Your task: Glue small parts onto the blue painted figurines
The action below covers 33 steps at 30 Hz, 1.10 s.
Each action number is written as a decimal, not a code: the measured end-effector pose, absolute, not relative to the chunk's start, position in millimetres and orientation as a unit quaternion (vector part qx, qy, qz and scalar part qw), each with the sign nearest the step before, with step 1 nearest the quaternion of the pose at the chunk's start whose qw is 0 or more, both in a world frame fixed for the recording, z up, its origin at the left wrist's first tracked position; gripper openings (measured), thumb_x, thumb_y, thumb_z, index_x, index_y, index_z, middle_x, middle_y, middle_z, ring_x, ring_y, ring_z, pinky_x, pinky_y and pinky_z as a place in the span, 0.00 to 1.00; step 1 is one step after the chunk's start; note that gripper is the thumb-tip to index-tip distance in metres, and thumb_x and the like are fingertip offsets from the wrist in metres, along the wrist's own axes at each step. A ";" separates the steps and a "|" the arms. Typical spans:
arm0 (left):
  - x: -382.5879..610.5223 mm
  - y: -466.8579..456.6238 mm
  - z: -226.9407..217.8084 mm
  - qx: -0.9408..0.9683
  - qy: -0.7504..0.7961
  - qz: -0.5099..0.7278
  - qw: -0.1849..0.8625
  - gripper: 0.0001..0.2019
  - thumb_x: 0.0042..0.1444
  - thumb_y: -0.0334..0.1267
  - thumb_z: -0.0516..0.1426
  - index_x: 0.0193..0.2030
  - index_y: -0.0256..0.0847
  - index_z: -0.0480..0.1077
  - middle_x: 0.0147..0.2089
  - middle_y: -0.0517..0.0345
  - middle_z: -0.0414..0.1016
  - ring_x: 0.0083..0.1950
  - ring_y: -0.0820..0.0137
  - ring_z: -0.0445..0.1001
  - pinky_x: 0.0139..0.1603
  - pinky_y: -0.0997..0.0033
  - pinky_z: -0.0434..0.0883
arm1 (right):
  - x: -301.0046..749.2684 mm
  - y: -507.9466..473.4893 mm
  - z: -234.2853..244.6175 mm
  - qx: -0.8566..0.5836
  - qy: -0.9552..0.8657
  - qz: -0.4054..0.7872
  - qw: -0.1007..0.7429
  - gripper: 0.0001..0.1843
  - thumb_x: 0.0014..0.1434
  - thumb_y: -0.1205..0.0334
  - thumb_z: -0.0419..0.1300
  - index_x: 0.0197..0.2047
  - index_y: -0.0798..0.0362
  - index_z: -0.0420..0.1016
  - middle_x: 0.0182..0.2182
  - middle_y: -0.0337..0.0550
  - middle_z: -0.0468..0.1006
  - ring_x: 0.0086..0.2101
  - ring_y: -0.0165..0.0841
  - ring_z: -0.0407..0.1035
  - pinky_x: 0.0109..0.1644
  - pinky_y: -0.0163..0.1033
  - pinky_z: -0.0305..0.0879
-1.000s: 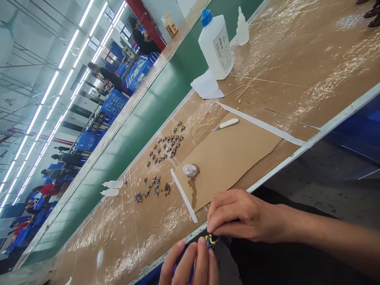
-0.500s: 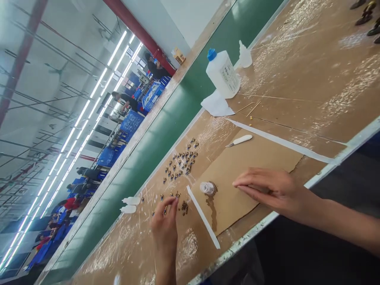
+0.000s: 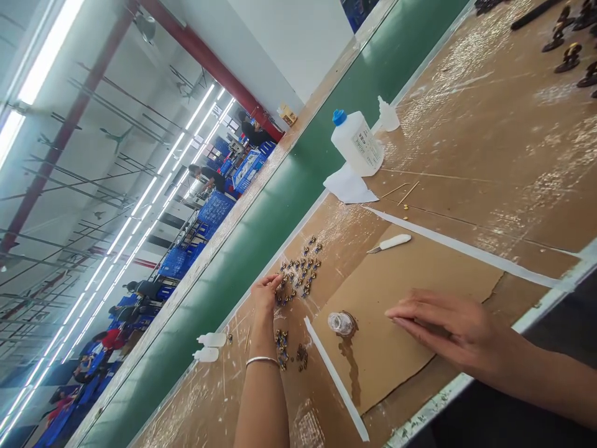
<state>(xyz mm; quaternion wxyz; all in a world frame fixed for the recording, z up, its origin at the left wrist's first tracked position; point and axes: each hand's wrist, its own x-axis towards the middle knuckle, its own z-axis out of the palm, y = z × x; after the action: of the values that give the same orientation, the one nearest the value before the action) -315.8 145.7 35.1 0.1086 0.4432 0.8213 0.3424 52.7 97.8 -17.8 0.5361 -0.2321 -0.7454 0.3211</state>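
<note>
Head view of a brown surface [image 3: 489, 124].

- **Left hand:** The left hand [image 3: 267, 291] lies toward the far edge. Its fingers are curled onto a scatter of small blue-and-gold parts [image 3: 304, 269]. Whether they pinch one cannot be told. A bracelet [image 3: 261, 359] circles the wrist, and a second heap [image 3: 281, 348] lies just beside the forearm.
- **Right hand:** The right hand [image 3: 443, 326] lies flat near the near edge, palm down. Its fingers are straight and rest on a cardboard [image 3: 420, 267] sheet, holding nothing.
- **Between the hands:** A clear cap [image 3: 340, 322] stands on the cardboard.
- **Farther off:** A knife [image 3: 389, 242] lies at the sheet's far side. A white bottle [image 3: 358, 142] stands at the far edge, beside a green belt [image 3: 261, 249].
</note>
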 end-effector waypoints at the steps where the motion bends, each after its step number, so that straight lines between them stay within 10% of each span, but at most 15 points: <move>1: -315.5 143.2 38.2 0.444 0.822 0.344 0.098 0.11 0.55 0.42 0.58 0.33 0.34 0.71 0.31 0.60 0.73 0.32 0.73 0.72 0.37 0.67 0.70 | 53.4 98.0 -17.9 -0.231 -0.747 0.321 0.534 0.09 0.63 0.68 0.53 0.44 0.51 0.70 0.32 0.41 0.73 0.33 0.27 0.70 0.37 0.32 0.64; 26: -242.6 -44.8 15.0 0.564 0.793 0.223 -0.059 0.11 0.55 0.41 0.54 0.34 0.42 0.77 0.35 0.51 0.77 0.41 0.60 0.71 0.50 0.54 0.63 | 56.9 97.6 -17.9 -0.215 -0.764 0.286 0.538 0.09 0.61 0.69 0.55 0.44 0.50 0.69 0.33 0.39 0.75 0.32 0.29 0.70 0.35 0.34 0.65; 33: -217.4 -64.7 24.8 0.557 0.800 0.223 0.016 0.11 0.58 0.42 0.53 0.32 0.42 0.75 0.32 0.55 0.75 0.34 0.68 0.74 0.36 0.70 0.69 | 60.0 96.6 -11.3 -0.221 -0.771 0.294 0.520 0.09 0.61 0.68 0.53 0.43 0.48 0.71 0.32 0.41 0.76 0.31 0.31 0.71 0.34 0.36 0.65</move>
<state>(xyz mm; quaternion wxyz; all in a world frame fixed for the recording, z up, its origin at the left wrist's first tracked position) -217.4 -64.7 24.8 0.0159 0.5569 0.8000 0.2226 60.0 96.6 -11.3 0.5202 -0.2205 -0.7711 0.2935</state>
